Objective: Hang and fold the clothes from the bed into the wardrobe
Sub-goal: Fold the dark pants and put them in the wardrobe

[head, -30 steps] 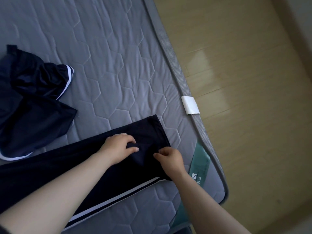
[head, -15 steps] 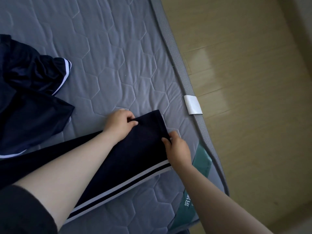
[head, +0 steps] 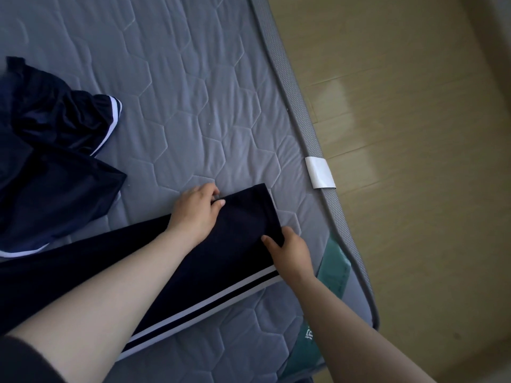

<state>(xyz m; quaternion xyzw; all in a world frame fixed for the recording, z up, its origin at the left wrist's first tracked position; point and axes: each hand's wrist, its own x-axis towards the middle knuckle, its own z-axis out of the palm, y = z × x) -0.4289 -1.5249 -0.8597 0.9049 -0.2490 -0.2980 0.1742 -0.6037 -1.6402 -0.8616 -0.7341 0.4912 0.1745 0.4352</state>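
Left hand (head: 193, 214) and right hand (head: 290, 252) pinch one striped trouser leg (head: 221, 258); one crumpled garment (head: 55, 175) lies near.

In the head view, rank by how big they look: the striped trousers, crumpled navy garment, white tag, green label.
1. striped trousers and crumpled navy garment: look alike and both are cut off by the frame, so unranked.
2. green label
3. white tag

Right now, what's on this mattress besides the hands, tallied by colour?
Navy garments: 2, the striped trousers and the crumpled garment
White tag on the mattress edge: 1
Green label at the corner: 1
Total: 4
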